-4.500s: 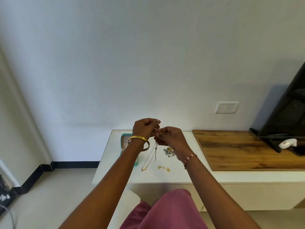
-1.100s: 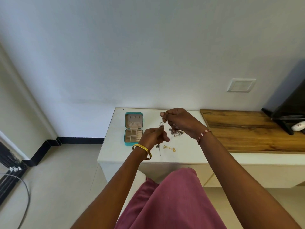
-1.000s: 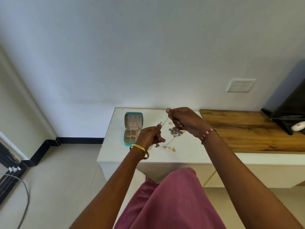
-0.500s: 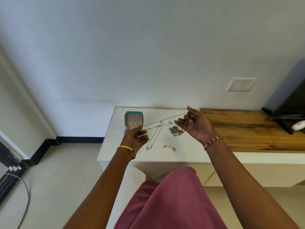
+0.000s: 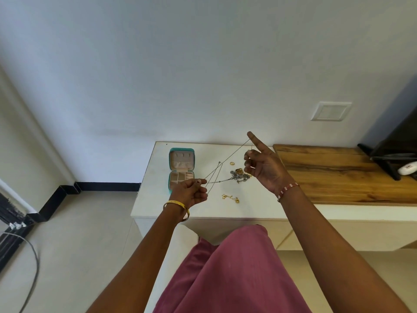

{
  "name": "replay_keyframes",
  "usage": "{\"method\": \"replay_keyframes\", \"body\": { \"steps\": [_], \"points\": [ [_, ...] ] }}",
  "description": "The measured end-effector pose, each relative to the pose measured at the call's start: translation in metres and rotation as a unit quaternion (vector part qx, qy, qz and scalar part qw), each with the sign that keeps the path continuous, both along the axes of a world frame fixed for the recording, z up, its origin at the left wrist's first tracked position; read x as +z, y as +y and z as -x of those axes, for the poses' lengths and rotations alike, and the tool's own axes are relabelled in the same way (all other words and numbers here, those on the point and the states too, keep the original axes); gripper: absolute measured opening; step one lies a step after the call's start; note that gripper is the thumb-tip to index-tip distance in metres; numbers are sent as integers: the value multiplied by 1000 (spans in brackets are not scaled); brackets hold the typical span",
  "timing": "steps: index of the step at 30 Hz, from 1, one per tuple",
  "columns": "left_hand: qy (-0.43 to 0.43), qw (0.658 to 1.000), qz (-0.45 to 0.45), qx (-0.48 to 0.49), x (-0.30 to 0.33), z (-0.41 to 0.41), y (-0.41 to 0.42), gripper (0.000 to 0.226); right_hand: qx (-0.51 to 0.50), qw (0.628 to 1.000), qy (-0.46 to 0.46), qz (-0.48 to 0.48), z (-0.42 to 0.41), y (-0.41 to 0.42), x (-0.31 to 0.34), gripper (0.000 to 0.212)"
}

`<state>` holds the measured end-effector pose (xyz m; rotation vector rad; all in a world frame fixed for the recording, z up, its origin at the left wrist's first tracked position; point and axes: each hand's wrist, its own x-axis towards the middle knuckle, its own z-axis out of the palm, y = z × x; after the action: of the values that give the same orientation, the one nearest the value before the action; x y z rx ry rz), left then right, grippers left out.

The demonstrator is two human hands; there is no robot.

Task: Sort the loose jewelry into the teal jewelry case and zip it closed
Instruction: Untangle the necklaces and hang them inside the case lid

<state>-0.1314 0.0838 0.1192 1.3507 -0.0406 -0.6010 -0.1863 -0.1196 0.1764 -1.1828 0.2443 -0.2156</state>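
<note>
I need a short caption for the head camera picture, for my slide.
Left hand and right hand stretch a thin chain above a white table, beside the open teal case.

1. A white cabinet top (image 5: 180, 208) is standing against the white wall (image 5: 180, 64).
2. A wooden board surface (image 5: 338, 172) is adjoining the white top on its right side.
3. A white switch plate (image 5: 331, 111) is sitting on the wall above the wooden surface.
4. A black screen (image 5: 399, 132) on a black stand (image 5: 383, 163) is occupying the right end of the wooden surface.
5. A small white device (image 5: 407, 167) is lying just beside the stand.
6. A black skirting strip (image 5: 108, 186) is running along the base of the wall.
7. A grey cable (image 5: 31, 267) is curving across the pale floor tiles (image 5: 79, 245) at the lower left.
8. Pink fabric (image 5: 232, 274) is covering the lower centre of the view.
</note>
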Motion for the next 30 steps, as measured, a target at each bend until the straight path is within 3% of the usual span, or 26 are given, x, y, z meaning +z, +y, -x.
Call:
{"method": "replay_keyframes", "body": {
  "steps": [5,13,20,30],
  "points": [
    [17,999,-29,14,-10,0,0,18,-33,996,47,75,-7,3,-7,45],
    [21,999,-48,-2,-27,3,1,24,-61,993,44,96,-22,2,-10,38],
    [130,990,17,60,-39,1,2,26,-81,992,46,90,-31,-2,-16,24],
    [136,982,-70,112,-65,-11,-4,29,-88,986,111,91,-54,-16,-34,17]
  ]
}}
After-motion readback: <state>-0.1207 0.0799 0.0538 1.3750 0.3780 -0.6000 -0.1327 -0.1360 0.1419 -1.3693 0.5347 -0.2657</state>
